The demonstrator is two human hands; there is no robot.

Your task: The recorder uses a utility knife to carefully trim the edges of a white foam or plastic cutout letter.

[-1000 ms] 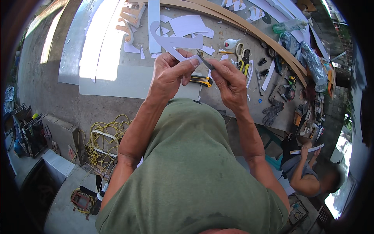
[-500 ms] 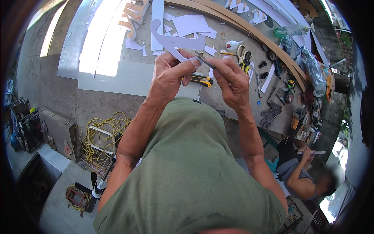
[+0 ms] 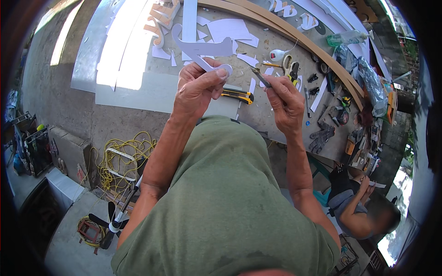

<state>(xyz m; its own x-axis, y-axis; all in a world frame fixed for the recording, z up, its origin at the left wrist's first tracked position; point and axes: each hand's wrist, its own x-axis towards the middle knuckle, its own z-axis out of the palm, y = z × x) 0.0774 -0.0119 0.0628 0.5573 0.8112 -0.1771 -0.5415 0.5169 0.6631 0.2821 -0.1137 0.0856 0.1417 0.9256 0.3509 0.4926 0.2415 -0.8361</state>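
My left hand pinches a white curved flat cut-out shaped like a script letter, raised over the worktable. My right hand grips a slim dark metal tool, its tip pointing up and left, apart from the cut-out. A yellow and black utility knife lies between my hands. White offcuts are scattered beyond them, and scissors with cream and yellow-black handles lie past my right hand.
Long curved brown strips arc across the table beside a plastic bottle, tools and a grey glove. A co-worker sits at lower right holding a white strip. Coiled yellow cable lies on the ground at left.
My right hand has drawn back to the right, pulling the tool tip away from the cut-out. My left hand and the cut-out have shifted slightly left.
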